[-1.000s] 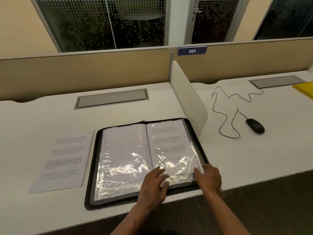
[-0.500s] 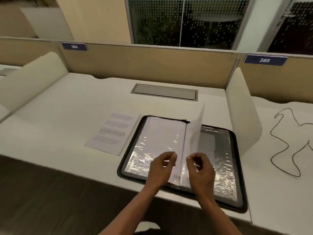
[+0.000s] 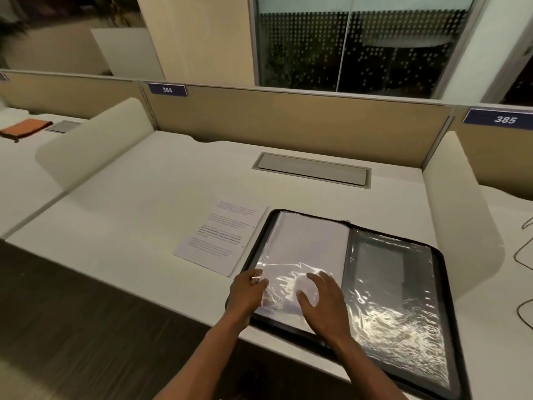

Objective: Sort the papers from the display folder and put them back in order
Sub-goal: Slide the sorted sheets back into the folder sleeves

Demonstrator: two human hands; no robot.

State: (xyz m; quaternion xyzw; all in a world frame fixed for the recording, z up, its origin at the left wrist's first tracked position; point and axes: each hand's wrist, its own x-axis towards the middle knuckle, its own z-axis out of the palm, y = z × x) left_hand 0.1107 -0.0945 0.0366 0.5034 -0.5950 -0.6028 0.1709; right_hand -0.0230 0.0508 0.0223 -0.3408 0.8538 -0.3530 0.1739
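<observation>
The plastic sleeve that stood upright between the hands half a second ago now lies flat on the left half of the black zip-edged display folder [image 3: 450, 290], and I see both hands down on it. The folder lies open near the front edge of the white desk [image 3: 150, 203]. Its left page is a clear sleeve with a white sheet [image 3: 305, 243] inside; its right page is an empty-looking glossy sleeve [image 3: 389, 287] over a dark backing. The right hand [image 3: 323, 301] rests on the lower part of the left page, fingers spread apart and only lightly bent. The left hand [image 3: 248, 293] is at that page's lower left corner with fingers curled in; I cannot tell whether they actually pinch the plastic. One loose printed white paper [image 3: 222, 235] lies on the desk just beside the folder's left edge. A grey cable hatch [image 3: 311, 171] sits further back.
</observation>
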